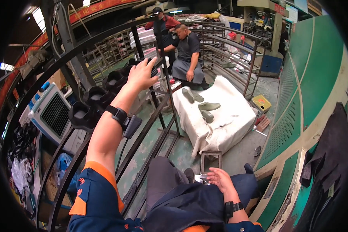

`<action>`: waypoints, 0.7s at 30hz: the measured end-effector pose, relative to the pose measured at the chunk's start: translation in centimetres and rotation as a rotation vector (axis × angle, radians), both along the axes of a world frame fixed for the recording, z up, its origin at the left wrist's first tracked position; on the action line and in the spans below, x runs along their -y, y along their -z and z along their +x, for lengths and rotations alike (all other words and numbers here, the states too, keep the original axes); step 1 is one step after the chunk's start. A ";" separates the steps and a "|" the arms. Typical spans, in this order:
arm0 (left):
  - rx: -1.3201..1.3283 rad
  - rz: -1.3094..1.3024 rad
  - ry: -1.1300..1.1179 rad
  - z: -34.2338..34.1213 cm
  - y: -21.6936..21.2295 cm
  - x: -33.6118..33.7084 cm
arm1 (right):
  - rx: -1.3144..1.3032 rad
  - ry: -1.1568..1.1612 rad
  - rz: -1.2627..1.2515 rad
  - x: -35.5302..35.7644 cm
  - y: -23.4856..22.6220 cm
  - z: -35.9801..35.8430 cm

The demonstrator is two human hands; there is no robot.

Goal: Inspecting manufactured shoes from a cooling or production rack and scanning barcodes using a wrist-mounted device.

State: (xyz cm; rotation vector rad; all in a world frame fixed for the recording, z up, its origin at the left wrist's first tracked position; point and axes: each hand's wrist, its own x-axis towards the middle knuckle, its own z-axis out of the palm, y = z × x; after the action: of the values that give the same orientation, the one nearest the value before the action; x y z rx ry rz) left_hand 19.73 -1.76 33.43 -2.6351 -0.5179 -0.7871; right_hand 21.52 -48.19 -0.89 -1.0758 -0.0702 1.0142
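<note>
My left hand (142,74) is stretched out over the black metal rack (141,133) on my left, its fingers apart. It is at the far end of a row of black shoes (81,115), beside a dark shoe-like shape; whether it touches that shape I cannot tell. My right hand (219,179) hovers above my lap, fingers loosely extended, holding nothing visible. Ahead, several olive-green shoe lasts (209,106) lie on a table draped in a white cloth (232,112). Before it stands a small metal frame (212,164).
A green machine cabinet (290,96) lines my right. A grey air cooler (54,112) stands left beyond the rack. A seated person (187,58) in an apron is behind the table, with another person (162,29) farther back. A yellow box (261,103) sits on the floor.
</note>
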 end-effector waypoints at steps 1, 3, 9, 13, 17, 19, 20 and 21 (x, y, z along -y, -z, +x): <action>0.002 -0.026 -0.025 0.8 0.0 0.0 | -0.005 0.005 -0.068 0.3 0.7 0.1; -0.064 -0.097 -0.095 1.8 -0.6 -0.6 | 0.029 0.010 -0.173 0.5 2.2 0.6; -0.057 0.088 -0.168 2.1 -0.9 -1.3 | 0.092 -0.002 -0.203 0.4 3.0 0.8; -0.011 0.037 -0.131 2.4 -1.1 -1.9 | 0.132 -0.092 -0.246 -0.4 3.7 0.5; -0.012 -0.043 -0.161 2.3 -1.8 -2.5 | 0.160 -0.120 -0.238 -0.9 4.1 0.3; -0.047 0.011 -0.204 1.9 -1.9 -2.4 | 0.166 -0.125 -0.269 -0.5 4.0 0.3; -0.078 0.061 -0.248 1.7 -1.9 -2.4 | 0.163 -0.125 -0.268 -0.5 4.1 0.3; -0.081 0.063 -0.249 1.2 -1.8 -2.4 | 0.161 -0.123 -0.266 -0.6 4.1 0.4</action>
State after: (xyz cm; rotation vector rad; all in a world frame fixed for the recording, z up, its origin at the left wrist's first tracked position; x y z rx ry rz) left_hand 20.97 0.63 35.23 -2.4704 -0.7668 -0.6064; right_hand 21.88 -47.60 -4.97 -1.4092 -0.1362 1.0654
